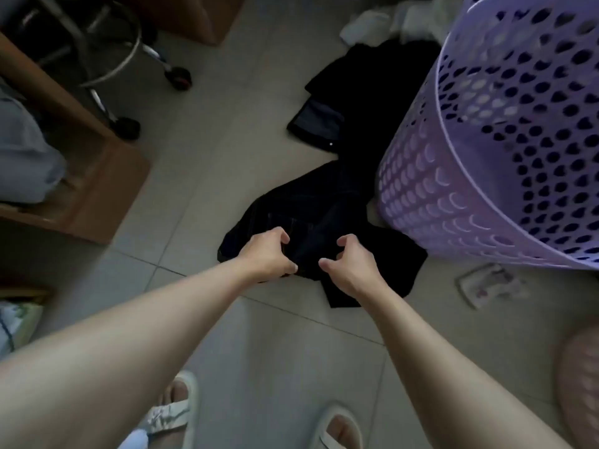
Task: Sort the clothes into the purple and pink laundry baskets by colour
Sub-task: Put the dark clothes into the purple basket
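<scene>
A dark navy garment (311,209) lies crumpled on the tiled floor beside the purple basket (460,202). My left hand (265,254) and my right hand (351,267) are side by side on its near edge, fingers and thumbs curled into the fabric. The purple basket stands at the right, tall and perforated, with pale cloth showing through its holes. Only the rim of the pink basket (580,371) shows at the lower right edge. More dark clothes (363,98) lie further back, with white clothes (398,17) beyond them.
A wheeled stool (129,59) and wooden furniture (107,176) stand at the left. A small flat printed packet (489,286) lies on the floor right of the garment. My feet in white sandals (175,409) are at the bottom.
</scene>
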A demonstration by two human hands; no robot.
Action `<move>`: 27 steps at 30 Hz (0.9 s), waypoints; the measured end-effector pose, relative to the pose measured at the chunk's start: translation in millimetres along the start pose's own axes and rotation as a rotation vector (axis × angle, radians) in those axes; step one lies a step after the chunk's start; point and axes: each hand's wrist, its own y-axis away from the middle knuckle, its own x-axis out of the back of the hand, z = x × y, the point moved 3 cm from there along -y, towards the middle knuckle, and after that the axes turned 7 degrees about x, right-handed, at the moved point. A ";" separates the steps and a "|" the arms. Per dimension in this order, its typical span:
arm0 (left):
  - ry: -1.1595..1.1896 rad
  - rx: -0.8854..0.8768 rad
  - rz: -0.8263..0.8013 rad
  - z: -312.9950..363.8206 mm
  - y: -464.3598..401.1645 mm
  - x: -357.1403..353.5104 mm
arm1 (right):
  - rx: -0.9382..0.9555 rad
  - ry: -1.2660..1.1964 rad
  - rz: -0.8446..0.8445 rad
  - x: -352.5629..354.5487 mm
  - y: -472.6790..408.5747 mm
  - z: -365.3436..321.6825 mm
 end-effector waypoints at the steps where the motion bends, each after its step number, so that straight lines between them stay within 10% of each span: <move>1: -0.029 -0.008 -0.008 -4.0 -9.8 -7.1 | 0.013 0.021 -0.015 -9.7 -6.7 2.8; 10: -0.393 -0.160 0.095 -30.4 -91.5 -58.7 | 0.196 0.367 -0.132 -62.6 -82.7 20.9; 16: -0.199 -0.234 0.269 -22.4 -90.4 -28.1 | 0.178 0.464 -0.161 -65.7 -86.2 9.7; 22: 0.123 -0.361 0.356 12.0 -61.6 17.7 | 0.321 0.294 0.277 -38.3 -75.0 -17.4; 27: 0.229 -0.429 0.095 22.1 -44.6 34.5 | 0.256 0.066 0.459 10.3 -56.1 -24.0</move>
